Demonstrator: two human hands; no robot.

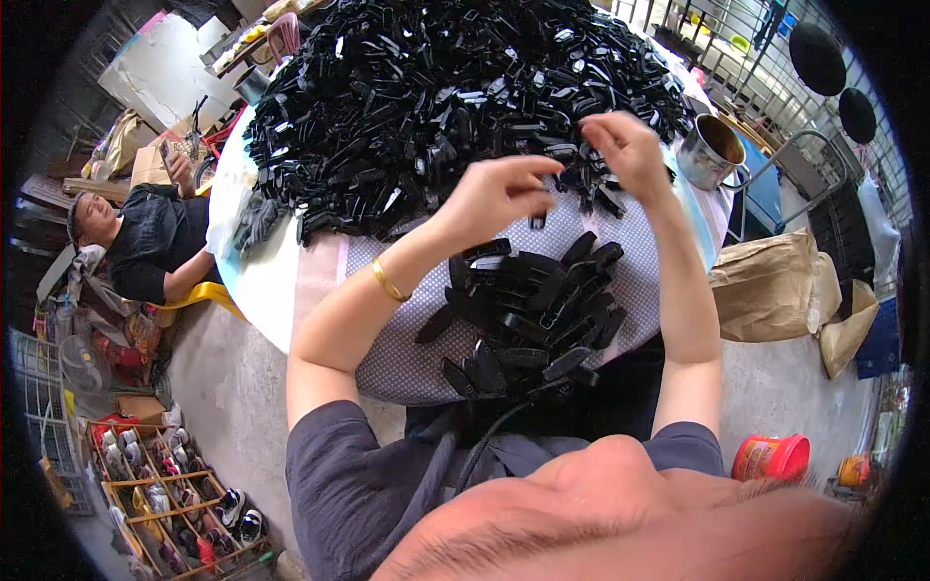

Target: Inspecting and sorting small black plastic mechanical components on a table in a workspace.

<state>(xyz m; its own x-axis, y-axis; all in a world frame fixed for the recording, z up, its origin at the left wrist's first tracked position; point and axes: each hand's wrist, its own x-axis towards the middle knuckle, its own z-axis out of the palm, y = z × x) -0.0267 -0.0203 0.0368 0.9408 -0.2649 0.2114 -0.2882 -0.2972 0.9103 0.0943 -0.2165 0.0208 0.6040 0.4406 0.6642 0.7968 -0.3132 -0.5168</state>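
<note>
Wearer's head nearest, across the lower edge. Black pieces lie in a small pile on patterned cloth, near side of the round table; a far larger heap of like pieces covers the far side. Left hand above the gap between pile and heap, fingers bent, one blurred piece just below the fingertips; cannot tell whether the grip is closed on it. Right hand over the heap's right part, fingers curled; cannot tell whether its grip holds anything. Containers: metal mug at the table's right edge, mouth showing, inside brownish, contents unclear. Grey can at the far left edge; inside not seen. Red tub on the floor at right; contents not made out. Paper bag right of the table, contents hidden. Rack on the floor at left: shoes in its compartments.
</note>
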